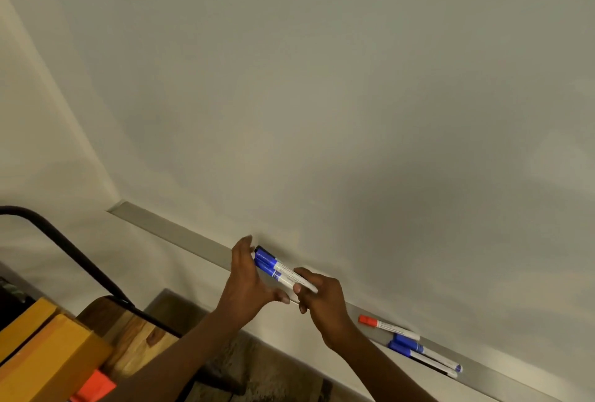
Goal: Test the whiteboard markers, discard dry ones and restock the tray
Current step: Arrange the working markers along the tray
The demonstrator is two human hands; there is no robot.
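A bunch of blue-capped whiteboard markers (277, 268) is held just above the grey tray (180, 232) that runs along the bottom of the whiteboard (322, 96). My right hand (322, 302) grips the white barrels. My left hand (246, 279) is spread with straight fingers, its palm against the blue caps. Further right in the tray lie a red-capped marker (386, 326) and two blue-capped markers (421, 351).
Yellow cardboard boxes (48, 350) sit at the lower left on a wooden surface (135, 337), with an orange object (96, 385) beside them. A black curved bar (74, 250) crosses above the boxes. Dark patterned floor lies below the tray.
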